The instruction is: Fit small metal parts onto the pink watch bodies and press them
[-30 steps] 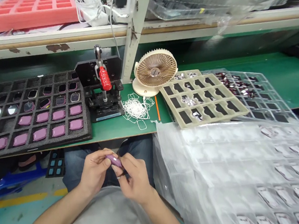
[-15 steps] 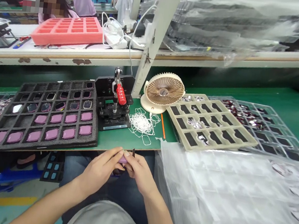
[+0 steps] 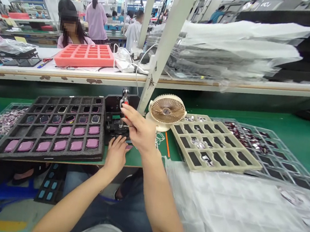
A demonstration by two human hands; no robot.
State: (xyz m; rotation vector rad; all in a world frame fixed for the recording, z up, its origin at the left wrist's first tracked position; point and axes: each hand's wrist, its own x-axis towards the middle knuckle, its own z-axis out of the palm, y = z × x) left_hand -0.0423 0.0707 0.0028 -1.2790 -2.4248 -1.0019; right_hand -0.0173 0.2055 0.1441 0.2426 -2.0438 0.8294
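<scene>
My right hand [image 3: 142, 131] is closed around the red handle [image 3: 125, 116] of the toggle clamp on a black press fixture [image 3: 109, 124]; the hand covers most of the handle. My left hand [image 3: 116, 154] lies at the front of the fixture's base, fingers spread and touching it. Beside its thumb shows a small purple piece [image 3: 128, 147], partly hidden, likely the watch case. Left of the fixture stands a black foam tray [image 3: 35, 132] with purple watch cases [image 3: 60, 145] in its front rows and dark-faced ones behind.
A small fan [image 3: 167, 110] stands behind white rings [image 3: 158, 138] and an orange stick [image 3: 167, 144]. To the right are a beige tray [image 3: 238, 169], a clear tray [image 3: 290, 167] and plastic-wrapped sheets [image 3: 217, 211]. A post [image 3: 165, 47] rises behind the fixture; a person sits across.
Both hands have moved forward from my lap to the fixture. The right now grips the clamp handle, and the left rests on the base. My view has tilted up.
</scene>
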